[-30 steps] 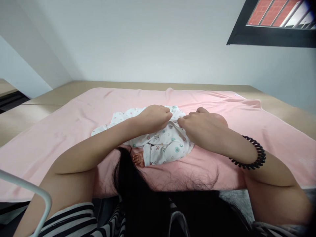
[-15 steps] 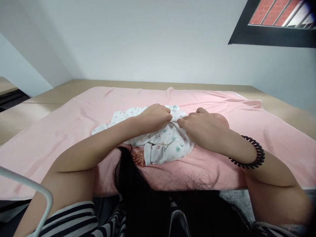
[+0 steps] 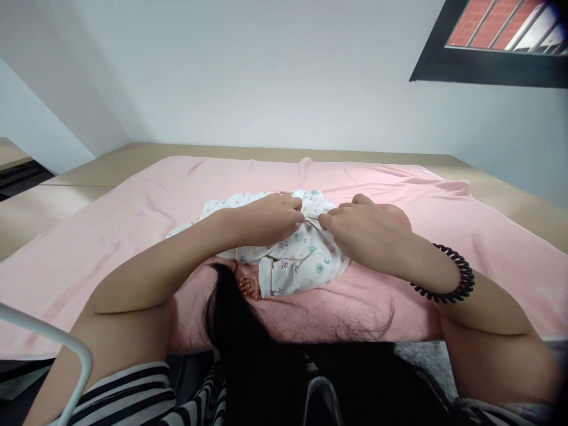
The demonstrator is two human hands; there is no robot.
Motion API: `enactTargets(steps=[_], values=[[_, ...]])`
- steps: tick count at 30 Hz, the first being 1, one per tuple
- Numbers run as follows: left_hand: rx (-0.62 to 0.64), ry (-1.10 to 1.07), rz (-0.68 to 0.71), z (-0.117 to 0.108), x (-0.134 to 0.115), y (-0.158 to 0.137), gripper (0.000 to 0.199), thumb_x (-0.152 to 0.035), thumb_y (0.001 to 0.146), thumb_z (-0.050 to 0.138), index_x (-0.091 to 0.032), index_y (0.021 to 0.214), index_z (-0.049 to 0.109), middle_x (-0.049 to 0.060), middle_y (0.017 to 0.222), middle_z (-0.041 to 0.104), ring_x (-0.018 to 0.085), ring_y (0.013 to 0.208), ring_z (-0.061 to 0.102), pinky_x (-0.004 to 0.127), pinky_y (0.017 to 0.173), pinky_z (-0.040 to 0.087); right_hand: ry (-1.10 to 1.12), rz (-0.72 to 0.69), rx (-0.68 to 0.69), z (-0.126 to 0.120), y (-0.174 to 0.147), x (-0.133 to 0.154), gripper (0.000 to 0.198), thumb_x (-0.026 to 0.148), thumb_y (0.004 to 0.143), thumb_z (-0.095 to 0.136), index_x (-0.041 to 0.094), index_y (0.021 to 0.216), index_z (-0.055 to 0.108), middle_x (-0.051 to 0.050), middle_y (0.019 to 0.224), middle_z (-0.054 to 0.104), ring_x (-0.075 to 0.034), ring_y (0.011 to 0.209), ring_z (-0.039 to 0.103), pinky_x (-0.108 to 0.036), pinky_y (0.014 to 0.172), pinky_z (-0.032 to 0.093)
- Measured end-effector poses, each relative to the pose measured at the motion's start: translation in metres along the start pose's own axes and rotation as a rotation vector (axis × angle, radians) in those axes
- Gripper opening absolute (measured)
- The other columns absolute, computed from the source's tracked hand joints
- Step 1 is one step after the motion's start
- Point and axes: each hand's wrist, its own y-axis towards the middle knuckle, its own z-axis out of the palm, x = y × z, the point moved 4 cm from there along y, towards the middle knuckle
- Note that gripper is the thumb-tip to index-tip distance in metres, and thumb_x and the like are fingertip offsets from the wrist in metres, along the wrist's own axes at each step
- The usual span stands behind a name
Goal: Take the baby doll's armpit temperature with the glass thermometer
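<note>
A baby doll (image 3: 249, 285) lies on its back on a pink cloth, with its head (image 3: 398, 216) to the right, mostly behind my right hand. It wears a white baby garment (image 3: 306, 266) printed with small coloured figures; one brown doll hand sticks out of the near sleeve. My left hand (image 3: 275, 218) is closed on the fabric at the front of the garment. Close by on the right, my right hand (image 3: 361, 232) pinches the garment's edge near the doll's neck. A fold of cloth runs between the two hands. My fingertips are partly hidden.
The pink cloth (image 3: 133, 236) covers most of a light wooden table (image 3: 80, 171). A pale wall (image 3: 275, 77) stands behind it, with a dark-framed window at upper right. Long black hair (image 3: 235, 307) hangs over the near edge. A white curved bar (image 3: 82, 355) is at lower left.
My left hand has shifted slightly down and toward the left along the garment, and its wrist sits lower. My right hand and the doll stay nearly where they were.
</note>
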Motion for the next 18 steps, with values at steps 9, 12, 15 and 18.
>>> enactTargets(steps=[9, 12, 15, 18], values=[[0.031, 0.189, 0.051, 0.013, -0.004, -0.018, 0.049, -0.029, 0.110, 0.033, -0.007, 0.153, 0.043, 0.022, 0.145, 0.057, 0.031, 0.124, 0.056, 0.042, 0.100, 0.043, -0.029, -0.006, -0.050, -0.011, -0.005, 0.001, 0.024, -0.005, 0.075, 0.043, 0.018, 0.076, 0.048, -0.001, 0.068, 0.057, -0.014, 0.057, 0.026, -0.034, 0.075, 0.023], [0.066, 0.198, 0.046, 0.012, -0.003, -0.018, 0.053, -0.032, 0.110, 0.034, -0.008, 0.157, 0.039, 0.021, 0.147, 0.056, 0.032, 0.125, 0.056, 0.044, 0.103, 0.042, -0.039, -0.017, -0.038, -0.012, -0.007, 0.002, 0.026, -0.006, 0.076, 0.042, 0.018, 0.077, 0.052, -0.001, 0.071, 0.060, -0.015, 0.058, 0.027, -0.035, 0.076, 0.023], [0.078, 0.200, 0.032, 0.012, -0.001, -0.016, 0.056, -0.035, 0.110, 0.034, -0.007, 0.159, 0.037, 0.022, 0.149, 0.055, 0.034, 0.126, 0.056, 0.045, 0.106, 0.042, -0.063, -0.007, 0.012, -0.009, -0.008, 0.003, 0.026, -0.006, 0.076, 0.044, 0.018, 0.073, 0.054, -0.002, 0.071, 0.060, -0.015, 0.057, 0.024, -0.035, 0.074, 0.021], [0.082, 0.180, 0.017, 0.011, 0.000, -0.014, 0.058, -0.040, 0.110, 0.036, -0.008, 0.158, 0.037, 0.021, 0.148, 0.056, 0.033, 0.126, 0.056, 0.044, 0.107, 0.042, -0.090, -0.046, 0.050, -0.005, -0.010, 0.004, 0.026, -0.006, 0.075, 0.046, 0.018, 0.073, 0.056, -0.001, 0.069, 0.059, -0.014, 0.056, 0.021, -0.035, 0.074, 0.021]])
